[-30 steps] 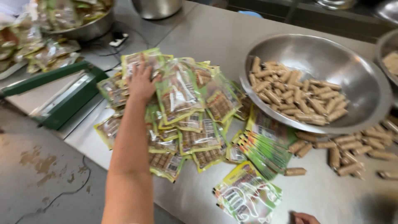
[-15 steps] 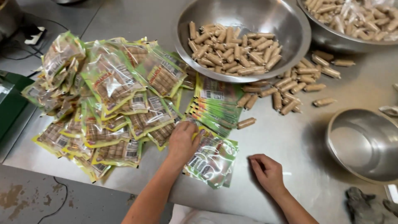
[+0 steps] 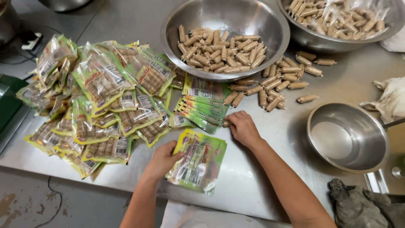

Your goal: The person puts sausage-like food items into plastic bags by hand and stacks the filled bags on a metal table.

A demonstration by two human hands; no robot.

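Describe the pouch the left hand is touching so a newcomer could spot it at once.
Start at the steel bowl of brown rolls at the table's middle, then drop to the table's near edge. There the left hand rests on a flat green pouch. It lies alone, unlike the fanned stack above it.

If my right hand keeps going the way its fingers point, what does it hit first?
The right hand points left, toward the fanned stack of flat green pouches. Its fingertips already look to be at one small sausage at that stack's edge, though contact is hard to judge.
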